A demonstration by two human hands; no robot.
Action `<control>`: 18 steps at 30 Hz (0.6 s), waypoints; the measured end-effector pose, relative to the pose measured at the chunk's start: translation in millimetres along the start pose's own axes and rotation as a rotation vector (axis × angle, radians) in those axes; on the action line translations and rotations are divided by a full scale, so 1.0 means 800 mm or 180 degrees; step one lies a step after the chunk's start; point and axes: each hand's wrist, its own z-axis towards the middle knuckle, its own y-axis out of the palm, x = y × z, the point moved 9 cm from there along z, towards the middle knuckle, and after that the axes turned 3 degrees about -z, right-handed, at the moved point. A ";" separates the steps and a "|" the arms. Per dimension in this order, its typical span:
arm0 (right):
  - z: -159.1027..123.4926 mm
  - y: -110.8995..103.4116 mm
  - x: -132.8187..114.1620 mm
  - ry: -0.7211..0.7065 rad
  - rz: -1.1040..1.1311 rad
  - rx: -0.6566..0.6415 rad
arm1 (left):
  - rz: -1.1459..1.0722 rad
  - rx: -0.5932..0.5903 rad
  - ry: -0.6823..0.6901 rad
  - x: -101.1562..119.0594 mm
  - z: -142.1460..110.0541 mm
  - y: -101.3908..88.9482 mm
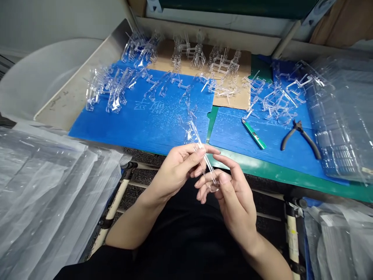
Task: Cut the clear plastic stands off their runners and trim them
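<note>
A long, thin clear plastic part slants between my two hands, just in front of the table edge. My left hand pinches it near its middle between thumb and fingers. At its lower end, my right hand holds it with the thumb against the fingers, the index finger stretched out. Its upper end, with small branching pieces, reaches over the blue table covering; the see-through outline there is hard to make out. Beyond my right hand lie a green-handled cutter knife and dark-handled nippers.
Several clear plastic parts lie in groups at the left, along the back on cardboard, and in a loose heap at the right. A clear plastic bin stands at the right edge. Stacked plastic bags hang at the lower left.
</note>
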 end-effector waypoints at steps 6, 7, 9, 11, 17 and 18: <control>-0.002 -0.019 -0.009 -0.0230 -0.0782 0.0082 | 0.0343 -0.0039 0.0122 0.004 0.001 0.007; -0.002 -0.025 -0.015 -0.0336 -0.1169 0.0141 | 0.0480 -0.0034 0.0192 0.007 0.000 0.009; -0.003 -0.038 -0.028 -0.0544 -0.1929 0.0305 | 0.0779 -0.0048 0.0310 0.012 -0.002 0.012; -0.005 -0.048 -0.043 -0.0743 -0.2460 0.0452 | 0.1021 -0.0092 0.0350 0.014 -0.004 0.017; -0.021 -0.051 -0.069 -0.1190 -0.3452 0.0471 | 0.1573 -0.0275 0.0247 -0.002 -0.006 0.042; -0.023 -0.052 -0.070 -0.1239 -0.3527 0.0465 | 0.1707 -0.0360 0.0278 -0.004 -0.006 0.048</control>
